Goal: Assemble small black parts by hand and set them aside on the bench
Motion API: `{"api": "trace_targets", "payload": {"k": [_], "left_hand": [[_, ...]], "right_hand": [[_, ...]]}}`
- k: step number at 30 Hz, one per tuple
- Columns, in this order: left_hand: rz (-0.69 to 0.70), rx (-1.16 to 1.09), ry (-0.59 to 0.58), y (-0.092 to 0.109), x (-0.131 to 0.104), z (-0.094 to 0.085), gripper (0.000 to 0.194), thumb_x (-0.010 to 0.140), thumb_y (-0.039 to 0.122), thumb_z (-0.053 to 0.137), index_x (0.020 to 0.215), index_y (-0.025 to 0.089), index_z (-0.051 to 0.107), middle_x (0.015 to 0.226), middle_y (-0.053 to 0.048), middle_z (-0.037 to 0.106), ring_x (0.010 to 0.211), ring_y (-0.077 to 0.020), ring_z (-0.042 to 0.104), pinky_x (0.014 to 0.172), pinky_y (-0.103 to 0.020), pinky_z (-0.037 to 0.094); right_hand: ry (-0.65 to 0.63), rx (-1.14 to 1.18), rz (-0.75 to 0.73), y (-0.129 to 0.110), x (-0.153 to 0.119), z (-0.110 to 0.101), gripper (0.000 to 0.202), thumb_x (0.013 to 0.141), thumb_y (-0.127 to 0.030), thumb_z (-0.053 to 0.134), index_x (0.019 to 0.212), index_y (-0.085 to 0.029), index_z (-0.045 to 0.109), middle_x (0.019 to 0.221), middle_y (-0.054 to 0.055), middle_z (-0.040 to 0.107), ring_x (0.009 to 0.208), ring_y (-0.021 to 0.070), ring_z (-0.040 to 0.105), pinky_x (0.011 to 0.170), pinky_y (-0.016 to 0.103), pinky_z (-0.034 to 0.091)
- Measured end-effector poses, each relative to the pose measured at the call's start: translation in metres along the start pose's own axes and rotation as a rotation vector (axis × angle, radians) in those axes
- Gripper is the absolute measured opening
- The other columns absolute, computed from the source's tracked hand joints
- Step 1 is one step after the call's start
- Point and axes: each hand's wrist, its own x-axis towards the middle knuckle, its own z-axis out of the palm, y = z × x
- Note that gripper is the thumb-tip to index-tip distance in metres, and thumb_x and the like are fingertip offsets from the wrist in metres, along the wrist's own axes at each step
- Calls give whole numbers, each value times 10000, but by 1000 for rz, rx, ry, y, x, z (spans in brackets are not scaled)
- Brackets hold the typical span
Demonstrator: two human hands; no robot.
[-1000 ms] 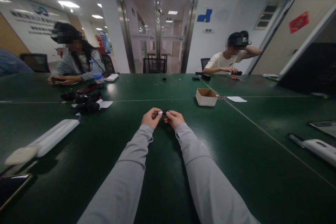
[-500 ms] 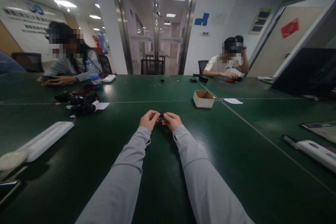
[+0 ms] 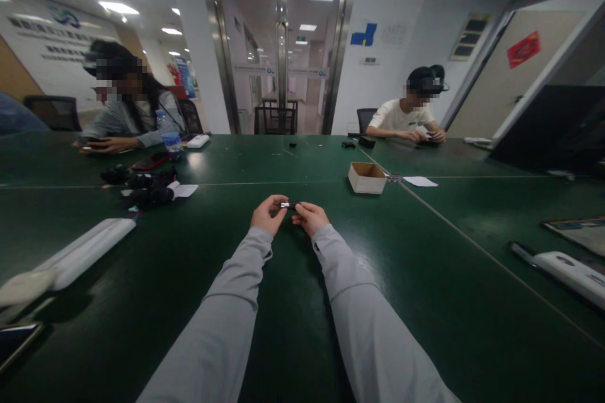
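Note:
A small dark object with a shiny silver end is held between my two hands, just above the green table. My left hand has its thumb and fingers at the silver end, on the left. The dark right end sits in the pinch of my right hand. What exactly the object is cannot be made out. Beyond my right hand stands an open cardboard box with white sides.
Dark bundled items and a water bottle are at the left. A long white device lies nearer. Two people sit across the table, at left and right. Another white device is at the right edge.
The fingers of my left hand have shifted a little, and the silver end of the object now shows. The person at the right has lowered a raised hand to the table.

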Motion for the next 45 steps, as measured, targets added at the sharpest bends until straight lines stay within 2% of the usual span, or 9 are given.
{"api": "trace_targets", "payload": {"k": [3,8,14,18,22,25,35,40,45], "left_hand": [[-9,-24,-9,-2,1,-1,354,675,219,558,1029,207,579,993,-47,615,771,-145,573,626,-234,457],[-1,23,-18,-7,3,-1,288,688,259,566,965,199,621,985,-50,622,772,-151,579,707,-273,470],[-106,77,4,-12,6,0,260,708,395,558,827,178,639,783,-31,648,718,-143,575,720,-258,449],[-215,116,-24,-15,7,1,401,746,529,455,696,174,633,648,-28,627,631,-145,565,643,-257,442],[-119,17,-22,-15,7,1,285,736,379,527,933,192,612,882,-44,643,770,-150,579,691,-256,455],[4,3,-6,-14,7,1,320,701,261,568,1013,197,581,1008,-54,607,837,-148,567,728,-256,460],[-81,44,2,-13,7,1,243,730,384,539,821,174,620,776,-27,635,722,-138,568,694,-243,438],[-218,209,-36,-3,4,-5,431,772,553,410,670,193,623,630,-9,613,642,-144,553,647,-256,406],[-127,87,-21,-9,5,-1,282,782,423,465,883,199,605,822,-25,638,703,-137,565,667,-251,434]], "right_hand": [[-27,-4,-13,3,2,-3,128,690,-158,701,753,-106,602,543,18,576,445,102,550,410,173,496],[-31,-16,-15,3,3,-4,164,667,-177,722,758,-111,603,534,12,568,440,103,543,415,181,496],[-30,-41,-26,3,1,-2,152,662,-156,712,768,-106,614,552,20,584,444,99,539,415,180,486],[-33,-68,-43,3,0,-1,140,673,-161,701,773,-107,618,567,25,594,449,95,536,414,174,477],[14,-58,-25,0,0,1,124,675,-146,701,745,-107,605,533,16,577,427,96,530,406,177,477],[24,-47,-17,-1,-1,2,123,676,-134,702,737,-109,598,523,13,570,427,97,532,407,176,480],[11,-68,-17,1,0,1,142,673,-127,704,760,-93,597,547,18,571,432,95,534,413,175,479],[-2,-77,-31,2,1,1,92,692,-98,670,746,-90,596,566,22,581,435,94,537,414,174,483],[50,-66,-23,1,2,2,105,707,-93,665,764,-88,577,528,12,571,419,93,531,391,164,472]]}}
